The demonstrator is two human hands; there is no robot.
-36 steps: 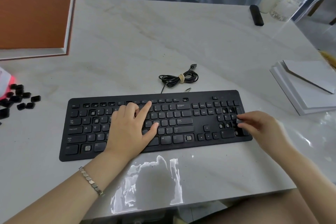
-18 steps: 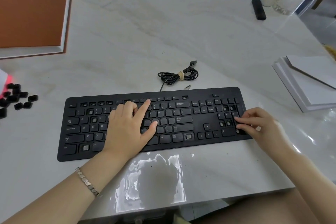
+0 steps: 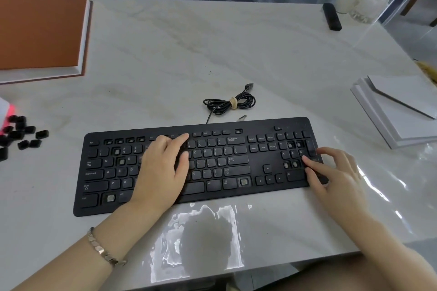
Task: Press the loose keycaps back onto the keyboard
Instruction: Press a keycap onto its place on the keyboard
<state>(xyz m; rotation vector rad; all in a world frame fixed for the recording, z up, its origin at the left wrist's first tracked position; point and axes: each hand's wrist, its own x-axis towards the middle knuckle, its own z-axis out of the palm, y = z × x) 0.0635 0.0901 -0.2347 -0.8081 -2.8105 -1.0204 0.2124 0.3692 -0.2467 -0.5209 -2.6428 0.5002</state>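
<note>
Head view, little changed: black plastic keyboard (image 3: 236, 168) still pressed by flat left hand (image 3: 160, 172) and straight right hand (image 3: 335, 172) fingers (image 3: 309, 160), a hidden right-end keycap probably being seated.

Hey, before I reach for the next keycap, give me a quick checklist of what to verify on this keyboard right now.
1. Keyboard flat on the table, steadied by the left hand: ok.
2. Keycap at the number pad's right edge fully seated: cannot tell; the right hand covers it.
3. All sockets filled: not ok. Bare sockets show, for example in the bottom row and in the number pad.
4. Loose keycaps in view near the table's left edge: ok.
5. Cable coiled behind the keyboard, apart from both hands: ok.
</note>
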